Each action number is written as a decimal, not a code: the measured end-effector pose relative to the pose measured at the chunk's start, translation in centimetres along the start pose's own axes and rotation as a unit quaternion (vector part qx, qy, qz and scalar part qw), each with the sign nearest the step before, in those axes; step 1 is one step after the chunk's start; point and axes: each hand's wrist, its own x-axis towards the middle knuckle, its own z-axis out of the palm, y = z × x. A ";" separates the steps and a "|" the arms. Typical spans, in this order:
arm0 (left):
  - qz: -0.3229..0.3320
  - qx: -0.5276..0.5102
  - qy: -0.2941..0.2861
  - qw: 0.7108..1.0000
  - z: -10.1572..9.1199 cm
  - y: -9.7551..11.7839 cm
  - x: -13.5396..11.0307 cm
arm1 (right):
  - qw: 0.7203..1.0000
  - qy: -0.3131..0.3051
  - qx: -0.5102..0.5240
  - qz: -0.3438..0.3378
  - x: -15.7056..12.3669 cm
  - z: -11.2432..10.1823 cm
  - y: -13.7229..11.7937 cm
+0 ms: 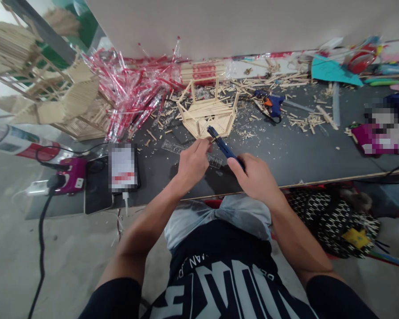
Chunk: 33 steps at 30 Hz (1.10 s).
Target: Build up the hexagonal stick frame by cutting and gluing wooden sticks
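Observation:
My right hand [256, 175] is wrapped round a long dark-blue hand tool [225, 148], whose narrow dark tip points away to the upper left. Its exact kind is not clear. Close by the tip, my left hand [194, 161] is closed in a pinch; whatever lies between its fingers is too small to make out. Just beyond both hands sits a small frame of thin wooden sticks [208, 113], with a slatted many-sided base and several upright posts. A clear ruler [173, 147] lies flat on the desk, partly behind my left hand.
Red-and-clear plastic wrappers [136, 84] pile up at the back left, beside a larger stick model [66, 95]. A blue glue gun [274, 106] rests among cut stick scraps. Left of me are a phone [123, 168], a purple power strip [71, 175] and cables.

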 end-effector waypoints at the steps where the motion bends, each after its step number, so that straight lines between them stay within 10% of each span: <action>1: -0.003 0.002 -0.002 1.000 0.0 0.0 0.0 | 1.000 -0.004 -0.001 -0.004 0.1 -0.1 0.1; 19: -0.001 -0.025 0.021 0.999 -0.8 -1.2 0.5 | 0.996 -0.010 -0.068 0.048 1.7 -0.7 2.2; 33: 0.006 -0.039 -0.183 0.982 -5.3 -0.9 3.2 | 0.939 0.216 -0.236 0.124 1.1 -2.3 9.5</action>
